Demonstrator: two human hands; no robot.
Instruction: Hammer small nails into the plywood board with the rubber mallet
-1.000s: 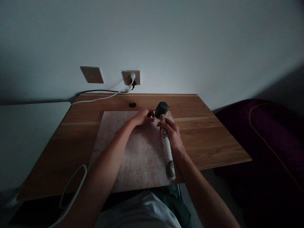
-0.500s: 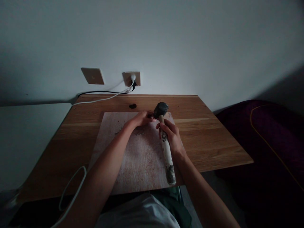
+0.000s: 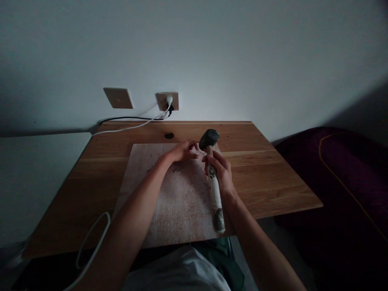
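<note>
A pale plywood board (image 3: 178, 202) lies on a wooden desk (image 3: 266, 178). My right hand (image 3: 220, 171) is wrapped round the light, stained handle of a hammer (image 3: 212, 178), near its dark head, which is raised just above the board's far edge. My left hand (image 3: 182, 151) rests on the board beside the hammer head, its fingertips pinched on a small thin nail (image 3: 198, 153) that I can barely make out. A few small dark bits lie on the board near my left wrist.
A white cable and a black cable run from a wall socket (image 3: 167, 100) across the desk's back edge; a blank wall plate (image 3: 118, 98) sits to its left. A white cable loop (image 3: 91, 242) hangs at the desk's near left. A dark purple cushion (image 3: 348, 182) is at the right.
The hammer head has tipped slightly up and to the right, away from my left fingertips. My left hand has stayed in place on the board.
</note>
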